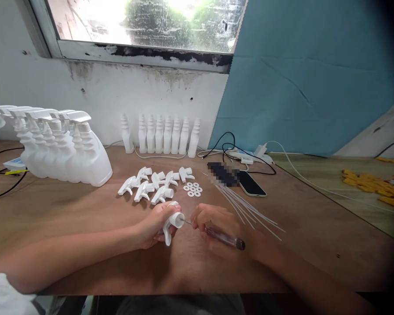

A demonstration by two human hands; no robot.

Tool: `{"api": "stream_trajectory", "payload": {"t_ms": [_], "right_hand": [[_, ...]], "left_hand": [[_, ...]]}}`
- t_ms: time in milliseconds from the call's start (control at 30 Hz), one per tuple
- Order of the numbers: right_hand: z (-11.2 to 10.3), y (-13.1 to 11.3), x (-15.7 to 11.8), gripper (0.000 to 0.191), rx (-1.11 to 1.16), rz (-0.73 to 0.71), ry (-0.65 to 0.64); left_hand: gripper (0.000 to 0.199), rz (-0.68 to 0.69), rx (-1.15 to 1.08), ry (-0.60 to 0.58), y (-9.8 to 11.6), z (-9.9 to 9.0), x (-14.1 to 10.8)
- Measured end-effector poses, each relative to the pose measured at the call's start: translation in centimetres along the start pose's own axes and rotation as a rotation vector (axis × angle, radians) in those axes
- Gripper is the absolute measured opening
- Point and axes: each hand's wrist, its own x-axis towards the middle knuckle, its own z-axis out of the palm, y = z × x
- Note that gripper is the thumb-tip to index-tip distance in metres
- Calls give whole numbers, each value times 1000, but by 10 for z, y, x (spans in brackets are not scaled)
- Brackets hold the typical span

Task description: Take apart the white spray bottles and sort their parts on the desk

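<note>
My left hand [157,225] is closed around a white trigger spray head [176,219], its round collar facing right and its trigger hanging down. A screwdriver [225,238] with a translucent handle is gripped in my right hand [213,221]. Its thin metal shaft points left, and the tip is at the collar opening; whether it is inside I cannot tell. Several loose white spray heads [162,194] lie on the table just beyond my left hand. Beside them is a small cluster of white ring washers [193,189]. Thin white tubes [246,205] lie beyond my right hand.
Several white spray bottles [65,153] with heads on stand at the left. A row of headless white bottles [167,135] lines the wall. A phone [252,183], black cables [231,146] and a power strip [249,156] are at the back right. Yellow items [374,188] lie far right.
</note>
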Motion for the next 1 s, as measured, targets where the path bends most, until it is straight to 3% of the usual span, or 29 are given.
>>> {"api": "stream_trajectory", "payload": {"t_ms": [67,233,533,833,1000], "right_hand": [[3,4,-2,2,-31,-59,-5],[3,5,0,13,-24,-86,-45],[-4,1,3,14,353,216,20],[-2,4,5,19,403,149,117],[7,6,-3,19,262,80,65]], "left_hand": [[29,6,19,0,-1,1,0],[32,25,45,16,-2,2,1],[30,5,-30,-6,-3,-4,2],[24,-52,-211,-36,-1,-10,5],[24,-55,-286,-20,-1,-11,6]]}}
